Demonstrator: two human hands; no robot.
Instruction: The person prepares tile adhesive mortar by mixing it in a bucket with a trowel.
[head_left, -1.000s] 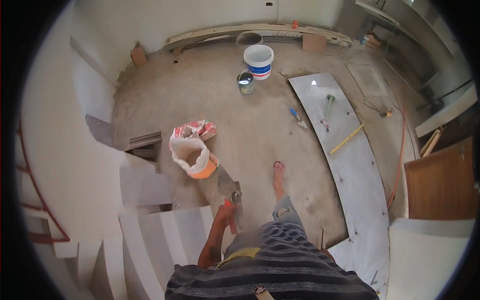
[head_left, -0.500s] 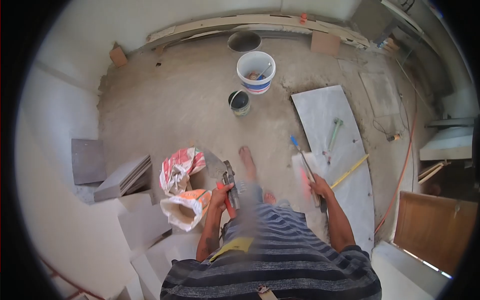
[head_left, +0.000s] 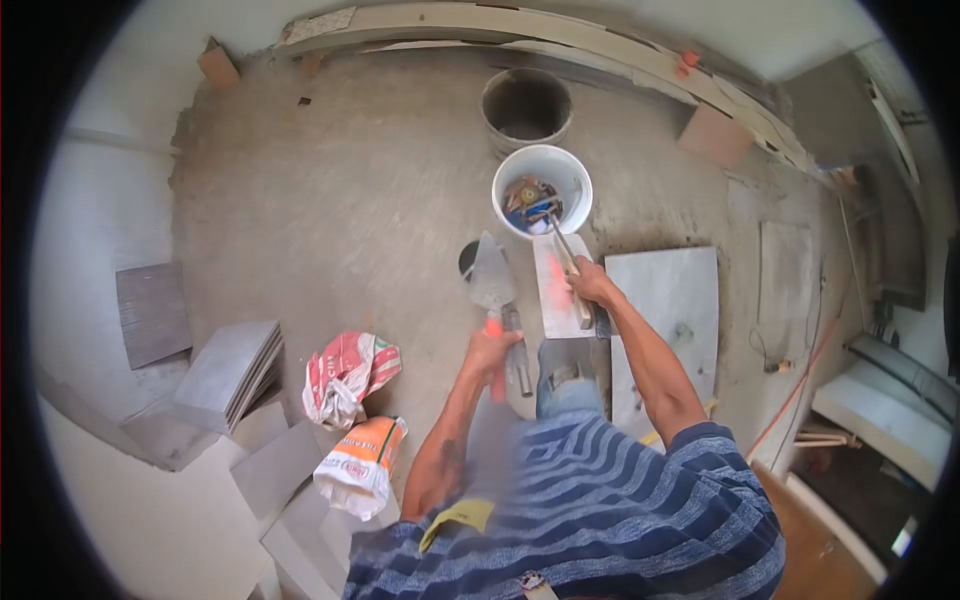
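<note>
My left hand (head_left: 488,354) is closed around the red handle of a pointed trowel (head_left: 490,275), its blade pointing away from me. A second tool with a dark grip (head_left: 517,350) lies alongside it in the same hand. My right hand (head_left: 592,284) grips a flat rectangular trowel (head_left: 552,285) by its wooden handle, together with a thin rod-like tool (head_left: 562,238) whose far end overlaps the white bucket (head_left: 577,180). Assorted tools (head_left: 532,200) lie inside that bucket. Behind the pointed blade, a small dark bucket (head_left: 467,261) is mostly hidden.
A large grey tub (head_left: 525,110) stands behind the white bucket. A grey sheet (head_left: 665,330) lies on the floor at right. Stacked tiles (head_left: 225,375), a red-and-white bag (head_left: 350,375) and an orange-and-white bag (head_left: 362,465) are at left. An orange cord (head_left: 800,385) runs along the right.
The view has shifted forward, nearer the buckets. Both hands have reached out from my body with their tools, the right one now just in front of the white bucket.
</note>
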